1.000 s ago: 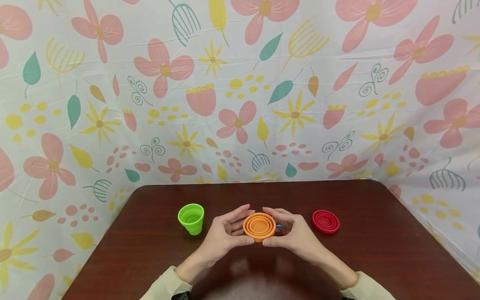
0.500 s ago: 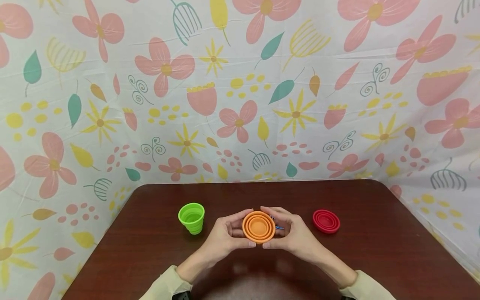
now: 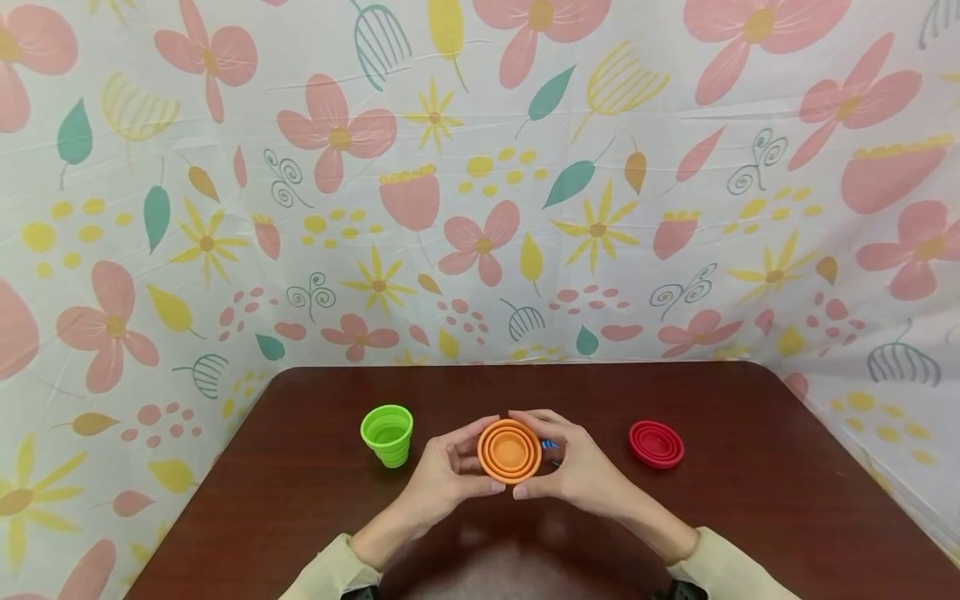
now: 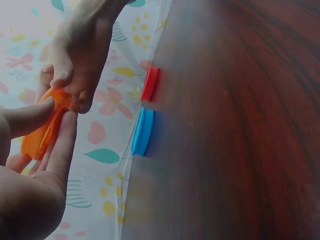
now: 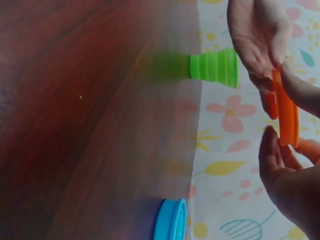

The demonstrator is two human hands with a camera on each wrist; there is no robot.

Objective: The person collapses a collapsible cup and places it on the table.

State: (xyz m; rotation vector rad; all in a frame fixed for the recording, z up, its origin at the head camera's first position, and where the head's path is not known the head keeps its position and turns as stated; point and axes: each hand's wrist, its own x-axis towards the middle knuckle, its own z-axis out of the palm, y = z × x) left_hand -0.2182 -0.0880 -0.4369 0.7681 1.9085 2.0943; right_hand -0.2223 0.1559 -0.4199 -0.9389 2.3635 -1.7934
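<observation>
My left hand [image 3: 442, 473] and right hand [image 3: 576, 467] pinched the orange cup [image 3: 510, 451], lower centre; it had tipped toward me, still collapsed.

Dark reddish-brown wooden table [image 3: 300, 517], white floral-printed cloth [image 3: 480, 117] behind, faint creases.

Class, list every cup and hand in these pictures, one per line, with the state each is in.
Orange cup: collapsed, held up
Green cup: expanded, upright
Red cup: collapsed
Blue cup: collapsed
Left hand: gripping the orange cup
Right hand: gripping the orange cup
</observation>
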